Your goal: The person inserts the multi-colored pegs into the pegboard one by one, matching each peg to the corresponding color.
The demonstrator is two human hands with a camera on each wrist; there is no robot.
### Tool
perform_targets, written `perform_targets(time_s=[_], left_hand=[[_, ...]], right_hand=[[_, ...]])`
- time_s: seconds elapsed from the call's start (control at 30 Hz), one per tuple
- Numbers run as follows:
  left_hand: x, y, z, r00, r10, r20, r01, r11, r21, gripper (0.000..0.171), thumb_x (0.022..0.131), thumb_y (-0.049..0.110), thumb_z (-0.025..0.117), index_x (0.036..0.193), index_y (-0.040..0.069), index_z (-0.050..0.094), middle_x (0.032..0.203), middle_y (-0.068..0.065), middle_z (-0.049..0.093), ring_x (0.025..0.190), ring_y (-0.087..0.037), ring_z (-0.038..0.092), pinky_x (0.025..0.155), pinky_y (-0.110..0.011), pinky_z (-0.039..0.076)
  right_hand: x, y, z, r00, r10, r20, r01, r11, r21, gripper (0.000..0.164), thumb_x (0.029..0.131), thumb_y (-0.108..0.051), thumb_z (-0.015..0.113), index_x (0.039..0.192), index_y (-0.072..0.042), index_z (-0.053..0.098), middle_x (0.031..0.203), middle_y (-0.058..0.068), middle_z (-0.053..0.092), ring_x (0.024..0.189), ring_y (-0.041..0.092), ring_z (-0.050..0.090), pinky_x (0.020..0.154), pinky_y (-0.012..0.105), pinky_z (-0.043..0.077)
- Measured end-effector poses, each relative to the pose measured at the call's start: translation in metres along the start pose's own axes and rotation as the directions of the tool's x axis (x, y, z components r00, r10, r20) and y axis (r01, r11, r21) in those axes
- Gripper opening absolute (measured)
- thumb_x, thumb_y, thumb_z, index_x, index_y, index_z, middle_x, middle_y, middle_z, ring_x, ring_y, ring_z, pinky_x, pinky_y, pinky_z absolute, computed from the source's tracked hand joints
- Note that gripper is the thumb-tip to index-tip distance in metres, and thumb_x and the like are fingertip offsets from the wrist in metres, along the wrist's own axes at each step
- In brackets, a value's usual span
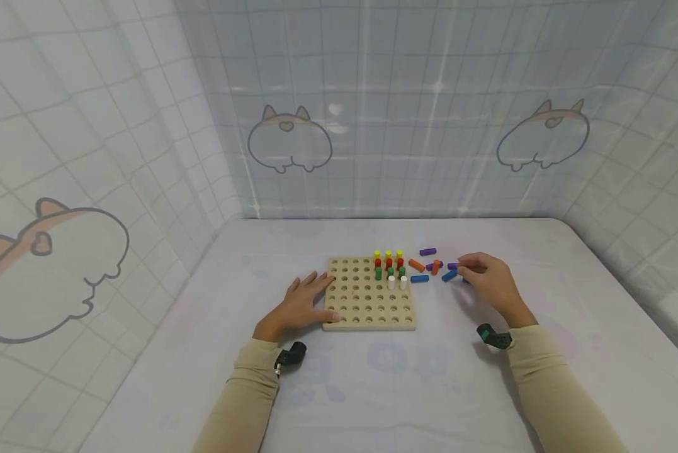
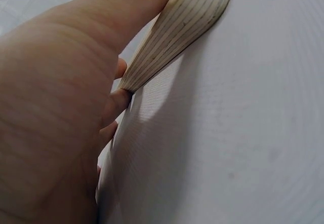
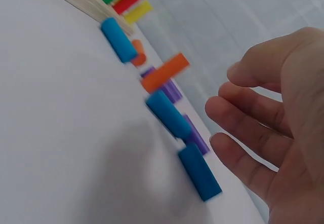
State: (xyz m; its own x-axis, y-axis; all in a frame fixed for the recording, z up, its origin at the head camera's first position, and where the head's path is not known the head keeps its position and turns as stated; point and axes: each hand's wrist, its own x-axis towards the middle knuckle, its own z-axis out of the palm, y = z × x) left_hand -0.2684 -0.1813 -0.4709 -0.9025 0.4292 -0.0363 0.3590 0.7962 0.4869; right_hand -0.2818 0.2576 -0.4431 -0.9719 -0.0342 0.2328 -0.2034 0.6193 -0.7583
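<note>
My left hand [image 1: 299, 303] rests at the left side of a square wooden pegboard [image 1: 369, 327], fingers spread along its edge and thumb on the near left corner. In the left wrist view, fingertips touch the board's layered side [image 2: 177, 29]. My right hand [image 1: 490, 283] hovers over loose pegs right of the board. The right wrist view has its thumb and bent fingers apart, with nothing seen between them. Nearest are a blue peg [image 3: 200, 171], another blue peg [image 1: 449, 275] and a purple peg [image 1: 454, 266].
Yellow [image 1: 388, 254], red [image 1: 389, 264], green [image 1: 378, 274] and white pegs [image 1: 391, 282] stand in rows at the board's far right. Lying beside it are orange pegs [image 1: 416, 265], a blue peg [image 1: 420, 279] and a purple peg [image 1: 427, 251]. A tiled-pattern curtain [image 1: 395, 182] borders the table.
</note>
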Motion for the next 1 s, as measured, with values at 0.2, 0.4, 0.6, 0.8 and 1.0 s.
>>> perform_targets(time_s=[0.2,0.4,0.6,0.8,1.0], left_hand=[[0.0,0.001,0.001,1.0,-0.01,0.006,0.01,1.0,-0.003,0.104,0.08,0.072,0.067,0.161,0.021,0.027,0.165,-0.005,0.022,0.153,-0.025,0.007,0.121,-0.048,-0.004],[-0.002,0.002,0.0,1.0,-0.012,0.01,0.012,1.0,-0.005,0.104,0.08,0.071,0.068,0.161,0.02,0.028,0.165,-0.006,0.023,0.153,-0.027,0.007,0.121,-0.049,-0.004],[-0.002,0.002,-0.002,1.0,0.0,0.001,0.0,1.0,-0.015,0.103,0.081,0.069,0.069,0.161,0.019,0.028,0.165,-0.006,0.023,0.153,-0.028,0.007,0.121,-0.05,-0.005],[-0.002,0.002,-0.002,1.0,-0.005,0.006,0.005,1.0,-0.018,0.103,0.08,0.07,0.068,0.161,0.019,0.027,0.165,-0.006,0.023,0.153,-0.027,0.007,0.121,-0.049,-0.005],[-0.001,0.003,-0.002,1.0,-0.017,0.007,0.017,1.0,-0.002,0.104,0.08,0.07,0.068,0.161,0.02,0.027,0.165,-0.004,0.023,0.153,-0.025,0.007,0.121,-0.048,-0.005]], right_hand=[[-0.002,0.012,-0.013,1.0,0.025,0.001,-0.025,1.0,-0.013,0.033,0.1,-0.03,0.065,0.122,-0.005,0.066,0.119,0.014,0.068,0.111,0.033,0.062,0.096,0.052,0.049],[-0.003,0.026,-0.018,0.997,0.074,-0.022,-0.074,0.997,-0.005,0.037,0.1,-0.033,0.063,0.125,-0.005,0.065,0.119,0.014,0.068,0.114,0.032,0.061,0.097,0.051,0.048],[-0.002,0.037,-0.018,0.997,0.074,-0.009,-0.074,0.997,-0.005,0.036,0.1,-0.033,0.064,0.122,-0.005,0.066,0.12,0.015,0.068,0.115,0.034,0.059,0.099,0.053,0.043],[-0.001,0.044,-0.014,0.997,0.067,0.033,-0.066,0.996,-0.054,0.032,0.1,-0.031,0.064,0.119,-0.006,0.068,0.12,0.016,0.067,0.114,0.035,0.059,0.096,0.052,0.045],[-0.003,0.042,-0.012,0.995,0.074,0.073,-0.067,0.993,-0.094,0.027,0.099,-0.022,0.065,0.12,-0.006,0.069,0.121,0.017,0.067,0.115,0.037,0.058,0.098,0.055,0.045]])
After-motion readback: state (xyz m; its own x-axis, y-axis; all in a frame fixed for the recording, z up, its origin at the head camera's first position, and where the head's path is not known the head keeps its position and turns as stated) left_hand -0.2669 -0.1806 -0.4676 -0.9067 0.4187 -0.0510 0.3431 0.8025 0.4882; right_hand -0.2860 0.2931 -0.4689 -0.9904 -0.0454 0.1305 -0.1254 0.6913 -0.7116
